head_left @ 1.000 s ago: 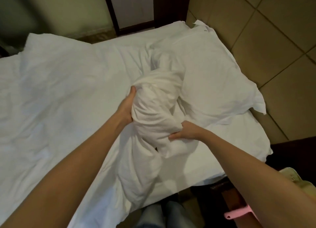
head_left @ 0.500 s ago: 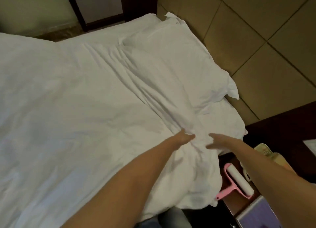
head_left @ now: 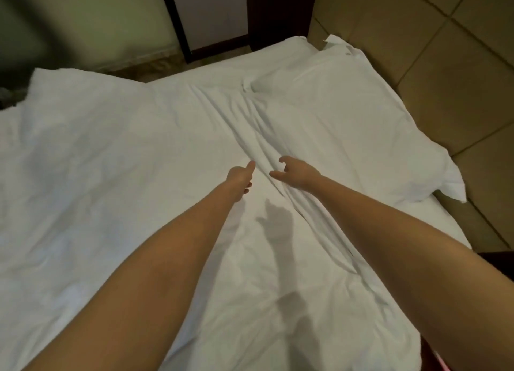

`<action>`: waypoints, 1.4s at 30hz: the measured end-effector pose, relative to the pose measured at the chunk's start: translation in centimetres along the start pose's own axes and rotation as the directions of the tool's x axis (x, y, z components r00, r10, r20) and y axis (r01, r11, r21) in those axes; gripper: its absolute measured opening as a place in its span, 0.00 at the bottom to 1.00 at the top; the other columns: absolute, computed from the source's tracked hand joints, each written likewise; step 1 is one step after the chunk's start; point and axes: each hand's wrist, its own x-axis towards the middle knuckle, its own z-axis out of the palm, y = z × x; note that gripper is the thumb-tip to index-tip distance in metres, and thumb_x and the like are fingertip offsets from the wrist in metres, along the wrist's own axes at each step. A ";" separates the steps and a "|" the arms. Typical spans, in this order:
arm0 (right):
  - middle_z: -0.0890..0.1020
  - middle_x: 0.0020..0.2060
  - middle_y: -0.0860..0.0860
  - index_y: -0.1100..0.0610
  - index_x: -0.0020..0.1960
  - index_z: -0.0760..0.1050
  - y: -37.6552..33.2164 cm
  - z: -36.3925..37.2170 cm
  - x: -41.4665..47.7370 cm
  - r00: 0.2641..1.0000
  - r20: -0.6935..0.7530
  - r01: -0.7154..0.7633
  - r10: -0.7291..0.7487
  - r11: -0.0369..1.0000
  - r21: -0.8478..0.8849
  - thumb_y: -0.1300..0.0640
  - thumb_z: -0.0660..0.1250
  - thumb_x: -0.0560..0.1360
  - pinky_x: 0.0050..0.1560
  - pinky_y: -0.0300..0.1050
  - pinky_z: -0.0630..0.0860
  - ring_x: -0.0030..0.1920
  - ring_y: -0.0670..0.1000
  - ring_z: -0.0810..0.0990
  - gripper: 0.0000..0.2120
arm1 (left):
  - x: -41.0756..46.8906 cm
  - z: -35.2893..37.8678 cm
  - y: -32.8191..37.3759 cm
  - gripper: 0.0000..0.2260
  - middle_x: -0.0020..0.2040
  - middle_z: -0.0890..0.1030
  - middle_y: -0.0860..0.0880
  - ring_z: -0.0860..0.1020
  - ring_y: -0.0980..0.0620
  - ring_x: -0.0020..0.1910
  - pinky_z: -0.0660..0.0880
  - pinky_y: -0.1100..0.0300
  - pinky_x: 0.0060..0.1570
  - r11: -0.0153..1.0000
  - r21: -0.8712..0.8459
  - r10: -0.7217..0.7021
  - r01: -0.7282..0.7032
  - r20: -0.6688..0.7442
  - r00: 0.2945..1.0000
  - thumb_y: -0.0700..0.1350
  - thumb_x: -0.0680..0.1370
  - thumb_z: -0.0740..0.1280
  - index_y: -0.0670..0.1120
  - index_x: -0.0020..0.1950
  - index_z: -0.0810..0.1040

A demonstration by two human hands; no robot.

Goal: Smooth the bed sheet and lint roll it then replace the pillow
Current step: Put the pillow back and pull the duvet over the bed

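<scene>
Only the head view to go on here, so it's one long look down both arms at the bed.

The bed sheet (head_left: pixel 111 190) covers pretty much everything, white and rumpled, with lots of soft creases on the left half. The big one is a ridge of folds (head_left: pixel 267 137) running from near the pillow down towards the person, right between the two hands. The pillow (head_left: pixel 347 114) lies at the right side of the bed against the tan tiled surface (head_left: pixel 445 64), so it's on the bed, just not squared up.

Hands: the left hand (head_left: pixel 240 177) and right hand (head_left: pixel 299 173) are close together but not touching, one either side of that ridge. Neither has hold of anything. The left has a finger or thumb poking forward with the rest loosely tucked. The right is a relaxed claw, fingers half bent. Their shadow (head_left: pixel 278 226) falls on the sheet nearer the person, so I'd guess they're hovering just over the cloth rather than pressing it.

My read is that this is the smoothing step, nowhere near finished. The next move probably needs flat palms on the ridge, sweeping outwards to either side so the slack goes to the edges. No lint roller is in view here, so rolling comes later, and the pillow last.
</scene>
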 end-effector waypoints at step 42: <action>0.80 0.31 0.52 0.58 0.40 0.78 -5.9 7.2 11.2 0.715 0.682 0.048 -0.155 0.984 0.174 0.33 0.44 0.77 0.41 0.41 0.72 0.31 0.48 0.77 0.36 | 17.2 -13.0 2.3 0.19 0.59 0.78 0.38 0.76 0.40 0.58 0.71 0.54 0.55 0.807 0.570 0.201 0.151 -0.507 0.838 0.50 0.82 0.55 0.36 0.60 0.75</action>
